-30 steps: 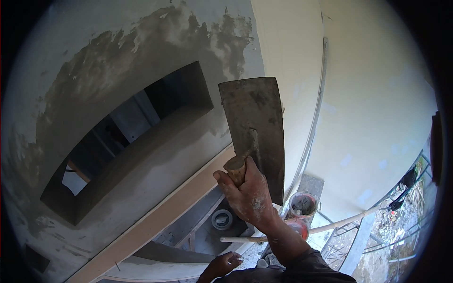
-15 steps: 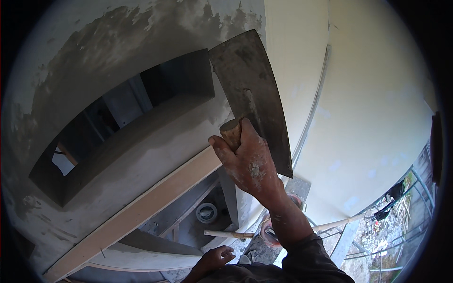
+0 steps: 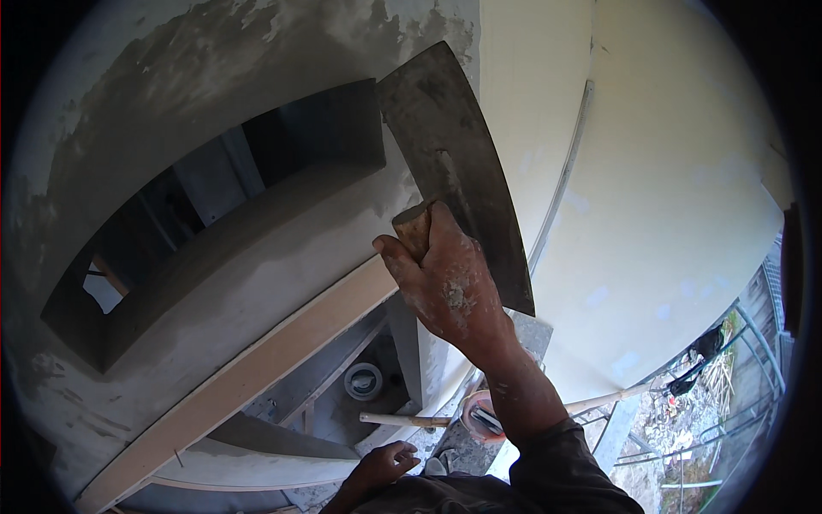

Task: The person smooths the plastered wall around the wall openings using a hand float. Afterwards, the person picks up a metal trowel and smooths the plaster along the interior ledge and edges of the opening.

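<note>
My right hand [image 3: 454, 287], spattered with plaster, is wrapped round the wooden handle of a plastering trowel [image 3: 449, 120]. The trowel's long grey metal blade lies over the strip of wall right of a window opening [image 3: 300, 193], its upper left corner by the opening's upper right corner. The blade hides the wall behind it, so contact cannot be made out. Damp grey plaster [image 3: 205, 77] covers the wall above the opening. Low down, close to my body, my left hand [image 3: 385, 467] holds nothing visible, its fingers loosely bent and apart.
A long pale board [image 3: 248, 368] runs along the wall below the opening. Beneath it are a white bucket [image 3: 364, 381] and a wooden pole [image 3: 402, 420]. A reddish tub [image 3: 484, 417] stands by my right forearm. A cream wall [image 3: 659, 188] and metal scaffold bars [image 3: 758, 334] are on the right.
My right hand and the trowel have shifted slightly up and left in the picture. The whole view has moved a little too. Both hands keep their hold and posture.
</note>
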Demonstrator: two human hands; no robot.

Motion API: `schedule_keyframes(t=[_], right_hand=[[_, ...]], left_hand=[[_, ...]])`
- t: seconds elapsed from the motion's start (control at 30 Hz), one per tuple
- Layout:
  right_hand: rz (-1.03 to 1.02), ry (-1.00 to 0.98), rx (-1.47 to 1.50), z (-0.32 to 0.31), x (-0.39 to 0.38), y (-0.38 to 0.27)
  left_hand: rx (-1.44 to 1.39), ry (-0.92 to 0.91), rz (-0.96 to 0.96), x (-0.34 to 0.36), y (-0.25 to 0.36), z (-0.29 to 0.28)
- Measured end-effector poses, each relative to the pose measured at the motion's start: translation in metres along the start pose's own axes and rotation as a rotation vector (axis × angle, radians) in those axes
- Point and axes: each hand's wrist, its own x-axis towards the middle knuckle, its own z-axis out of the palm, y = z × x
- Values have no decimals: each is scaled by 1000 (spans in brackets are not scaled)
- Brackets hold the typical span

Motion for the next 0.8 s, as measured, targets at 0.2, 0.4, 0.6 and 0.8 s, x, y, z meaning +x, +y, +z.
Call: schedule_keyframes(t=[0.2,0.4,0.6,0.8], right_hand=[[-35,-13,-78,4,-10,10],[-5,-73,-157,-3,-17,11],[-69,-23,-136,-6,-16,4],[-66,-86,-203,-9,-14,0]], left_hand=[[11,10,44,-1,0,2],[-61,-34,-27,-5,11,-4],[-41,-26,-2,-5,7,-3],[-62,-32,12,-2,2,1]])
